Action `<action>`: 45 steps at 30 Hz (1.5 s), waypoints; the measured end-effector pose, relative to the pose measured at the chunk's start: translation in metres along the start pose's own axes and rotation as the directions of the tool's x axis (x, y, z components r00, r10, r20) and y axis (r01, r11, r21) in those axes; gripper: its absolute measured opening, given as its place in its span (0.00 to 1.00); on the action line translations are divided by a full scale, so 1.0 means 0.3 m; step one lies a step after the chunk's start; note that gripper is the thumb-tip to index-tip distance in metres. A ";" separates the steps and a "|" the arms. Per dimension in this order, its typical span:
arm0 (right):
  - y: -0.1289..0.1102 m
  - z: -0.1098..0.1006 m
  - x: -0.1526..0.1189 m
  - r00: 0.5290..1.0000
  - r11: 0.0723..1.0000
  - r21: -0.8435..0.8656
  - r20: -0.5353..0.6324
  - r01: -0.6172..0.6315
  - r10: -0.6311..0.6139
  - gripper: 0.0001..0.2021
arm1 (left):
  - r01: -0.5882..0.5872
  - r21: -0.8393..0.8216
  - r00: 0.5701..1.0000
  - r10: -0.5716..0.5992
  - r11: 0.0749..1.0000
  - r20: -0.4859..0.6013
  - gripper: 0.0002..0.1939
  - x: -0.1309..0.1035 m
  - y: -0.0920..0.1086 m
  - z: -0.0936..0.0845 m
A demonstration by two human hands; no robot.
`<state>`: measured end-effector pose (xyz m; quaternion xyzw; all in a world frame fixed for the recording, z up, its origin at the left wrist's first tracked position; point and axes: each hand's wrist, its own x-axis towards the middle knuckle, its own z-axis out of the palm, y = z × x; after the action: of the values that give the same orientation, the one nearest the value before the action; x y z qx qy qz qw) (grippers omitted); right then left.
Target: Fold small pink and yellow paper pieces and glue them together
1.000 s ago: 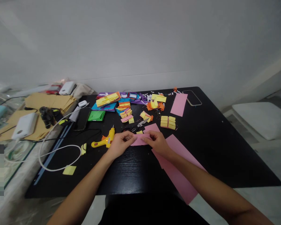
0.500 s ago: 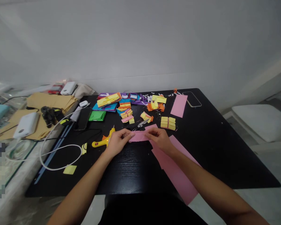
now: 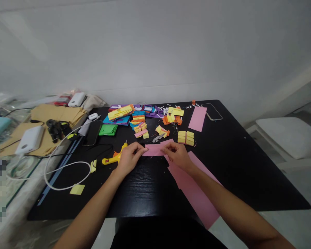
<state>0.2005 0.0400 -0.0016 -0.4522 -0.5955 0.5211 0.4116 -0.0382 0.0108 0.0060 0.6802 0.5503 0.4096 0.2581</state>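
A small strip of pink paper (image 3: 154, 150) is stretched between my two hands, low over the black table. My left hand (image 3: 131, 155) pinches its left end between thumb and fingers. At the right end, my right hand (image 3: 177, 154) is closed on the same strip. Larger pink sheets (image 3: 197, 193) lie under my right hand and forearm. Just beyond the strip rests a pair of scissors (image 3: 158, 137), partly covered. A yellow glue gun (image 3: 114, 159) lies left of my left hand, which hides part of it.
Folded yellow paper (image 3: 186, 138), orange scraps (image 3: 172, 120) and a green paper stack (image 3: 108, 130) lie farther back. Another pink sheet (image 3: 198, 118) is beside a phone (image 3: 211, 112). A white cable (image 3: 67, 163) loops at left. A white stool (image 3: 287, 136) stands at right.
Both hands keep their hold on the pink strip, which looks slightly flatter between them. The whole view has shifted a little; otherwise the table's things stay in place.
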 end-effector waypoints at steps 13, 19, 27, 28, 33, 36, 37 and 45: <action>-0.022 0.004 -0.003 0.991 0.927 0.356 0.094 -0.120 0.092 0.16 | -0.228 0.030 0.970 0.230 0.973 -0.078 0.07 0.005 0.008 0.001; 0.000 0.033 -0.012 1.000 0.968 0.250 0.012 -0.012 0.010 0.16 | -0.100 -0.177 0.992 0.086 0.979 -0.088 0.05 -0.007 0.016 0.018; 0.031 0.043 -0.016 0.998 0.975 0.221 0.062 0.001 -0.015 0.14 | 0.216 -0.580 0.976 -0.199 0.786 0.093 0.18 -0.013 0.041 0.066; 0.033 0.042 -0.017 0.997 0.980 0.201 0.072 0.009 -0.024 0.14 | 0.231 -0.583 0.972 -0.210 0.779 0.105 0.20 -0.012 0.039 0.072; 0.036 0.037 -0.019 0.995 0.991 0.122 0.076 0.052 -0.062 0.13 | 0.281 -0.595 0.960 -0.225 0.753 0.170 0.24 -0.013 0.034 0.076; 0.031 0.034 -0.020 0.993 0.985 0.159 0.093 0.063 -0.078 0.16 | 0.310 -0.595 0.950 -0.219 0.741 0.223 0.27 -0.014 0.039 0.068; 0.030 0.034 -0.020 0.992 0.982 0.180 0.099 0.063 -0.082 0.16 | 0.316 -0.594 0.948 -0.216 0.739 0.235 0.28 -0.014 0.041 0.065; 0.031 0.040 -0.021 0.992 0.970 0.239 0.102 0.042 -0.068 0.16 | 0.306 -0.577 0.947 -0.178 0.757 0.269 0.23 -0.016 0.040 0.061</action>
<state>0.1918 0.0312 -0.0124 -0.3540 -0.5633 0.6005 0.4436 -0.0166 0.0049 0.0045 0.5198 0.4433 0.4589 0.5681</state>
